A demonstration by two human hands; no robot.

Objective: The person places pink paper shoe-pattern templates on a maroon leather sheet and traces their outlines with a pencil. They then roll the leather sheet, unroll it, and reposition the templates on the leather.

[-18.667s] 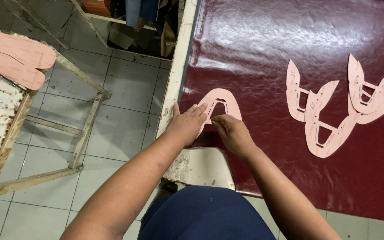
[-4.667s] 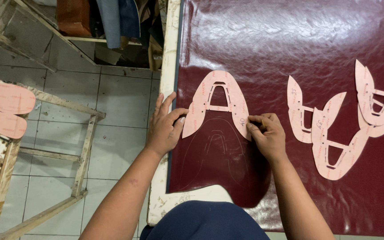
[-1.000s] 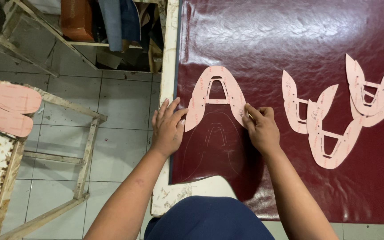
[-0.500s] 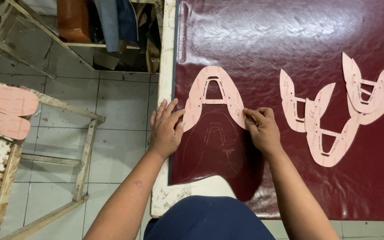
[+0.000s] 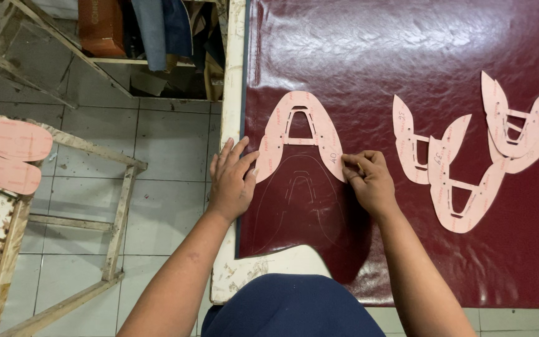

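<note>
While you work: pink horseshoe-shaped card pattern (image 5: 301, 134) lies flat on the glossy maroon leather sheet (image 5: 407, 50), near its left edge.
Left hand (image 5: 231, 184): spread flat, fingertips pressing the pattern's left leg.
Right hand (image 5: 369, 181): fingers curled, pinching at the right leg's tip; whether they grip a marker, you cannot tell.
Handling: likely light, thin, bendable and prone to sliding on that slick leather, so pin both legs.

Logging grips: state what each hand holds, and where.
Left hand presses flat on the left leg of the pink arch-shaped card pattern; right hand pinches its right leg's tip. It lies on maroon leather.
</note>
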